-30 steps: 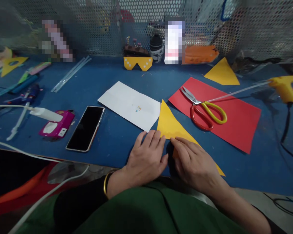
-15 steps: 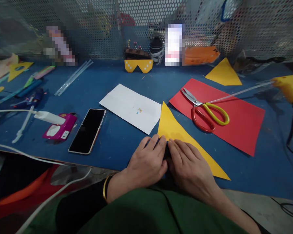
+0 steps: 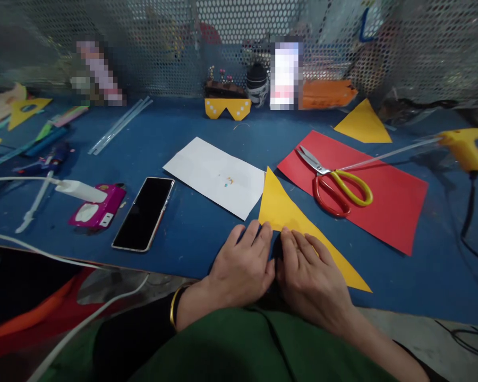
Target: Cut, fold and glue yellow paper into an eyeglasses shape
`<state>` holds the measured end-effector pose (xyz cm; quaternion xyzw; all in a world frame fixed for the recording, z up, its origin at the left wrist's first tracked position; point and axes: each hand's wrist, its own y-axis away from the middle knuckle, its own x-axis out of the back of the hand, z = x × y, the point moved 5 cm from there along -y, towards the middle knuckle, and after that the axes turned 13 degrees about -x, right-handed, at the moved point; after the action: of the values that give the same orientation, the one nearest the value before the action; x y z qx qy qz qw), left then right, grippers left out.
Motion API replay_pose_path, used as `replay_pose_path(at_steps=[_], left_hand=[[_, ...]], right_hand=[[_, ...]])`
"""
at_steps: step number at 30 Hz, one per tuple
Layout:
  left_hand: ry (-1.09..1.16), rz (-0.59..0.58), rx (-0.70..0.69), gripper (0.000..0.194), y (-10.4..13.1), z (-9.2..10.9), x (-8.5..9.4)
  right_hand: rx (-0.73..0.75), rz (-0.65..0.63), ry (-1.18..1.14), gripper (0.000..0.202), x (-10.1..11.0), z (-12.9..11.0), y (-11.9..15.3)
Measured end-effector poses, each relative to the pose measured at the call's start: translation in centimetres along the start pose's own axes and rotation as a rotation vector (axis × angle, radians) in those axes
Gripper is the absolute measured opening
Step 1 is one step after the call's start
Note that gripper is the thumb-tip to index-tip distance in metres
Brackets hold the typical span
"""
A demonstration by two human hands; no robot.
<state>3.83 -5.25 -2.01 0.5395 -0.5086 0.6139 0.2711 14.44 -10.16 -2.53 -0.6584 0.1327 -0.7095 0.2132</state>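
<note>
i see left hand and right hand at lower center, on yellow paper mid-frame, likely steadying it; can't tell if either pinches. farther, right of center, scissors on red sheet, probably for easy reach.

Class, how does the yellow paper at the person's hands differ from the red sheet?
The yellow paper tapers to points where it shows; the red sheet has four corners.
The left hand and right hand are on the yellow paper, while scissors lie partly on the red sheet.
The yellow paper is nearer the person than most of the red sheet.
Both lie on the blue table.
</note>
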Motion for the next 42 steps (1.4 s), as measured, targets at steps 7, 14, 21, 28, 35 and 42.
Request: replay_pose_path(at_steps=[7, 14, 21, 28, 35, 42], left_hand=[[0.068, -0.023, -0.093, 0.046, -0.02, 0.13, -0.30], [0.087, 0.001, 0.002, 0.049, 0.01, -0.13, -0.15], [0.094, 0.005, 0.034, 0.049, 0.29, -0.19, -0.13], [0.125, -0.003, 0.066, 0.049, 0.24, -0.42, 0.09], [0.144, 0.006, 0.085, 0.051, 0.23, -0.53, 0.19], [0.146, 0.026, 0.086, 0.050, 0.23, -0.61, 0.42]], right_hand=[[-0.047, 0.050, -0.049, 0.042, -0.05, 0.09, 0.20], [-0.081, 0.069, -0.127, 0.042, 0.10, 0.55, 0.09], [-0.078, 0.053, -0.134, 0.042, -0.23, 0.46, 0.06], [-0.083, 0.070, -0.123, 0.042, -0.42, 0.40, 0.16], [-0.110, 0.049, -0.143, 0.043, -0.61, 0.45, 0.46], [-0.112, 0.035, -0.170, 0.044, -0.55, 0.64, 0.41]])
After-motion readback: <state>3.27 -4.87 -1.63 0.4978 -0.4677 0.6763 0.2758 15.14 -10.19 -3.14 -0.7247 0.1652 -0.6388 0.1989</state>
